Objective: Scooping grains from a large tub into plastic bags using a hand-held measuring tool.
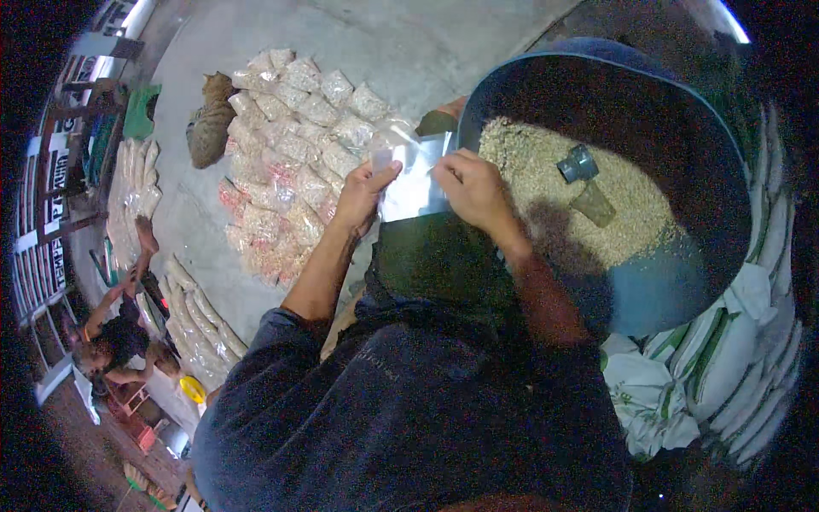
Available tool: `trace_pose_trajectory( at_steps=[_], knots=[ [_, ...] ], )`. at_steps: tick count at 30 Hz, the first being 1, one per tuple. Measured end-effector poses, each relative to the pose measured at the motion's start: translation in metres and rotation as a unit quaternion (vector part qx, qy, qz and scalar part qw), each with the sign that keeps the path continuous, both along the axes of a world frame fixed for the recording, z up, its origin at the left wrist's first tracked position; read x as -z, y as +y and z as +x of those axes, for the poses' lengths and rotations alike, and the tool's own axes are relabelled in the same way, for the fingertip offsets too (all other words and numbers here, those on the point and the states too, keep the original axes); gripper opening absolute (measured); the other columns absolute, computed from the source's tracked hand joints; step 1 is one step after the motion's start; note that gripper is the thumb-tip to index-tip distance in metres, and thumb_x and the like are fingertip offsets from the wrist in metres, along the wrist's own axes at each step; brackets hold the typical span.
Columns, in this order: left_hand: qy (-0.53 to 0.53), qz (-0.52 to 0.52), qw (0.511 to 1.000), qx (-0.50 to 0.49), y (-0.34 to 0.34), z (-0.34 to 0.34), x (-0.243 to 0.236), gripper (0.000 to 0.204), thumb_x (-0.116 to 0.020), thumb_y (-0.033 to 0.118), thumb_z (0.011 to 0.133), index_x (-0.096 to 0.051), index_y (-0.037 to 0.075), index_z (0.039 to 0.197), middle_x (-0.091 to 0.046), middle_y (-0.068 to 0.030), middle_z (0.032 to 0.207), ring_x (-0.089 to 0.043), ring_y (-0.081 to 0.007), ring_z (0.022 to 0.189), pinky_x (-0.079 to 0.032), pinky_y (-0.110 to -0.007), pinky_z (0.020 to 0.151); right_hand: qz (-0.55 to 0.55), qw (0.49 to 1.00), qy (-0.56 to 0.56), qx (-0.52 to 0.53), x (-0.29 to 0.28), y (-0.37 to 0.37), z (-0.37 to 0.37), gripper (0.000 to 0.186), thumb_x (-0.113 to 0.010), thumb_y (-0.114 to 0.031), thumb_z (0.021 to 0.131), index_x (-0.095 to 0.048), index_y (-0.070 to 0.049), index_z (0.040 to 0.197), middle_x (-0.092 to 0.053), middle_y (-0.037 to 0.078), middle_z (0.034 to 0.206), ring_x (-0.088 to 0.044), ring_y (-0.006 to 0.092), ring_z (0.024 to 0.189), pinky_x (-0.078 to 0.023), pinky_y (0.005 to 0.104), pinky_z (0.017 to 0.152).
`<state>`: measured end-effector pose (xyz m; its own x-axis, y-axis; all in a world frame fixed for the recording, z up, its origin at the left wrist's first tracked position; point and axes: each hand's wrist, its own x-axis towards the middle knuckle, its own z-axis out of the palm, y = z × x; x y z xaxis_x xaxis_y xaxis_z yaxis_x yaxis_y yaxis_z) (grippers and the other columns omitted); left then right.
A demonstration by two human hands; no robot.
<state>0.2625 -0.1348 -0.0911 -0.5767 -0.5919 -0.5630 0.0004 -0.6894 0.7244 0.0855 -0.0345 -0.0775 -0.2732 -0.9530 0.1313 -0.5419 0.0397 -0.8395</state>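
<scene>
A clear, shiny plastic bag (415, 194) hangs flat above my lap, bright with reflected light. My left hand (362, 194) pinches its left edge between thumb and fingers. On the bag's upper right side, my right hand (474, 189) is closed with its fingertips on the plastic. Nothing shows inside the bag. Just right of my right hand stands a large blue tub (636, 299) of pale beans or grain (537, 158). On the grain lie a dark cup (577, 164) and a see-through cup (592, 205), tilted.
Many filled clear bags (294, 141) are heaped on the concrete floor to the left, beside a tabby cat (211, 128). Long wrapped rolls (200, 316) lie further left, near another person (115, 337). White and green sacks (712, 358) are stacked right of the tub.
</scene>
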Motion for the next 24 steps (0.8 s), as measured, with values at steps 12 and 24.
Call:
trace_pose_trajectory(
  at_steps=[12,24],
  knots=[
    [-0.244,-0.566,0.787,-0.023,0.004,-0.034,-0.021,0.054,-0.051,0.027,0.092,-0.036,-0.005,0.133,-0.042,-0.0237,0.132,-0.043,-0.0360,0.121,-0.035,-0.044,0.101,0.002,0.872,-0.406,0.275,0.026,0.031,-0.048,0.012,-0.057,-0.014,0.091,-0.062,-0.004,0.096,-0.062,0.003,0.080,-0.055,0.0101,0.067,-0.045,0.0226,0.059],
    [-0.207,-0.672,0.689,0.179,0.027,-0.053,0.002,0.073,-0.062,0.028,0.083,-0.027,-0.003,0.139,-0.031,-0.0268,0.141,-0.032,-0.0439,0.129,-0.025,-0.055,0.104,-0.110,0.941,0.010,0.321,0.073,0.113,-0.141,0.021,-0.044,-0.012,0.094,-0.057,0.000,0.106,-0.060,0.010,0.103,-0.059,0.0196,0.092,-0.050,0.0303,0.075]
  ],
)
